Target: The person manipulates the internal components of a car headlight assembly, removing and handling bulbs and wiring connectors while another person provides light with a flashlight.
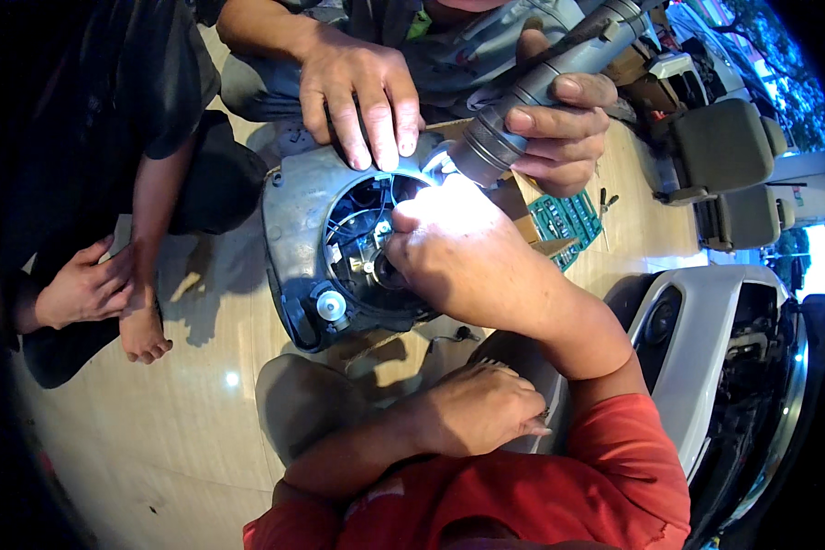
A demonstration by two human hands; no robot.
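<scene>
A grey car headlight housing (pixel 295 206) lies before me with its large round opening facing up; wires and a metal bulb seat show inside. My right hand (pixel 458 243) reaches into the opening with fingers curled together. Glare and the hand itself hide what the fingertips grip. Across my lap lies my left hand (pixel 481 408), fingers closed, and whether it holds anything small is unclear. A person opposite presses a hand (pixel 362 96) on the housing's far rim. That person's other hand holds a dark flashlight (pixel 500 133) whose beam falls on my right hand.
At the far right is a green tool case (pixel 559 225) beside a cardboard box (pixel 522 197) and a screwdriver (pixel 607 202). A white car bumper (pixel 678 339) stands to my right, with car seats (pixel 729 151) beyond. Another person sits at left, hands (pixel 92 284) together.
</scene>
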